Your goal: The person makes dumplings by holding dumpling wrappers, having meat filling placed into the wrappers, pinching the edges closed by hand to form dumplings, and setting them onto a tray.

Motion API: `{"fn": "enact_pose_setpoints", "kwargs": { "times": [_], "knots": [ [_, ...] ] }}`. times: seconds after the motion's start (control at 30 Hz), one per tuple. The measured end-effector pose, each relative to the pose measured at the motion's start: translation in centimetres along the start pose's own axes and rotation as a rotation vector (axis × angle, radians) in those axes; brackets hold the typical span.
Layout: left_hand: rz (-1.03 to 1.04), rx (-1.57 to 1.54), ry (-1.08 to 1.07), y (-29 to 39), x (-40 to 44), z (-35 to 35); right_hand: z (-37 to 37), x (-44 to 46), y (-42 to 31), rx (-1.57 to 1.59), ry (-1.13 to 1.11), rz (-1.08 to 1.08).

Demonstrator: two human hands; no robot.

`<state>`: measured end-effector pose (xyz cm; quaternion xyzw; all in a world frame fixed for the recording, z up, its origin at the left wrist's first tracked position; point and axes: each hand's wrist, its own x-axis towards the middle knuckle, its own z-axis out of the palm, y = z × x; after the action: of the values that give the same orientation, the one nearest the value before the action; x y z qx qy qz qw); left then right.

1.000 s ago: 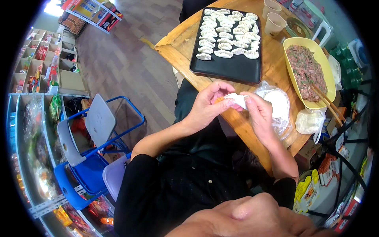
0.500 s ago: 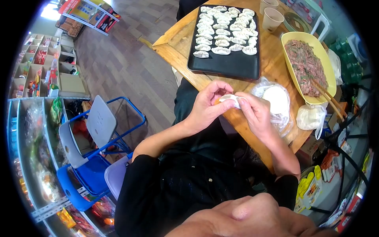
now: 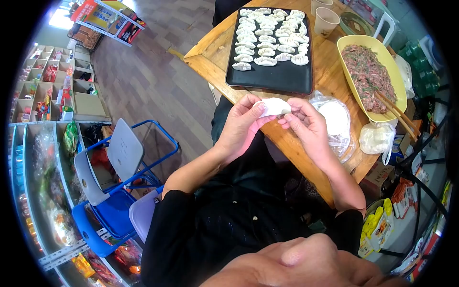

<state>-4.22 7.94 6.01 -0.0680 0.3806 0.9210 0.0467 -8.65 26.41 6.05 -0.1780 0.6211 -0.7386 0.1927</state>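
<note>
One pale half-moon of folded dough sits between your hands, over the edge of the brown wooden table. Your left hand pinches its left end between thumb and fingers; your right hand pinches the right end likewise. Expect it to be light, soft and easily dented; the skin may tear, so hold it by the ends and rim, sparing the belly. Just right of the grip lies a flat white dough round in clear plastic. Beyond the grip, a black rectangular tray bears white crimped dumplings. Farther right, brown chopsticks lean in a yellow bowl of minced meat.
</note>
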Motion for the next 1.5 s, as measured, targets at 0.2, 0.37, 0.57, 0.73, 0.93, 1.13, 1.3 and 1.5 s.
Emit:
{"fn": "enact_pose_setpoints", "kwargs": {
  "times": [0.2,0.37,0.57,0.73,0.93,1.13,1.3,1.5],
  "knots": [
    [-0.016,-0.031,0.029,0.0,0.0,0.3,-0.1,0.2,0.2,0.091,0.024,0.000],
    [0.054,0.059,0.094,-0.1,0.0,0.6,0.0,0.1,0.0,0.151,0.027,0.017],
    [0.143,0.174,0.073,-0.3,0.2,0.5,0.4,0.2,0.2,0.181,0.060,-0.031],
    [0.124,0.214,0.059,-0.8,0.0,0.1,0.4,0.1,0.3,0.180,0.069,-0.037],
    [0.118,0.354,-0.005,-0.3,0.4,-0.8,0.6,0.0,0.5,0.073,0.057,-0.094],
    [0.031,0.494,-0.035,0.2,0.8,0.0,0.6,-0.1,0.8,-0.262,0.088,-0.208],
    [0.023,0.705,-0.051,0.5,1.1,0.0,0.5,0.0,0.8,-0.543,0.097,-0.432],
    [-0.047,0.791,-0.155,1.6,1.3,-0.1,0.4,0.0,1.1,-0.589,0.096,-0.484]
  ]
}}
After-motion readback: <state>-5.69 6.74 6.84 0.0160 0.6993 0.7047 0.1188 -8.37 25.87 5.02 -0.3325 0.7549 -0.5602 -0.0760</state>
